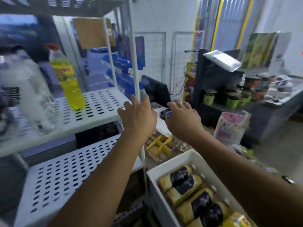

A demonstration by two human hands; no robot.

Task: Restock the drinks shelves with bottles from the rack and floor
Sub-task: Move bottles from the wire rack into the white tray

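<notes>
The left hand is hovering in the air just off the front right corner of the upper shelf, its fingers spreading wide and holding nothing, and the right hand is hanging just beside it with its fingers likewise fanning out and gripping nothing. A yellow bottle with a red cap is standing upright on that perforated white shelf, well apart from the hands, and a clear bottle, blurred, is standing to its left nearer the shelf's front edge. The lower shelf is showing beneath the left forearm. Below the right forearm a white crate is sitting beside the rack, holding a row of tan bottles with dark labels, all lying on their sides and touching one another. Beyond the hands a yellow divided box is lying low, a pink bag is standing to the right, and green cups are lining a dark display
</notes>
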